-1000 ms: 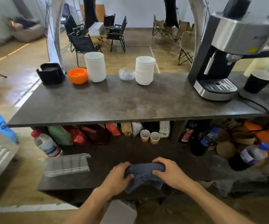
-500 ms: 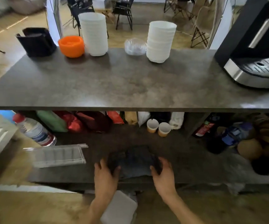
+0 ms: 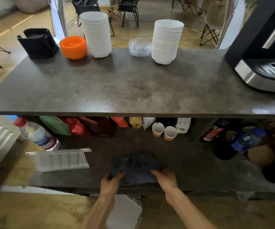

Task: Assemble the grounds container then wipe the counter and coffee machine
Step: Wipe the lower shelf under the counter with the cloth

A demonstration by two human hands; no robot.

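Observation:
A dark blue-grey cloth [image 3: 136, 167] lies bunched on the lower shelf [image 3: 191, 164] under the counter. My left hand [image 3: 111, 181] grips its near left corner and my right hand [image 3: 164, 178] grips its near right corner. The dark stone counter [image 3: 125, 90] spans the view above. A black and steel coffee machine [image 3: 262, 52] stands at its right end, cut off by the frame. The black grounds container [image 3: 37, 42] sits at the counter's far left beside an orange bowl [image 3: 73, 47].
Two stacks of white bowls [image 3: 97, 33] [image 3: 167, 41] and a clear plastic bag of lids [image 3: 139, 47] stand along the counter's far edge. The shelf holds a water bottle [image 3: 36, 134], clear plastic trays [image 3: 60, 160], two paper cups [image 3: 164, 133], bags and bottles.
The cloth went from being held up off the shelf to lying on it. My hands slid to its near corners. The view moved closer and tilted down.

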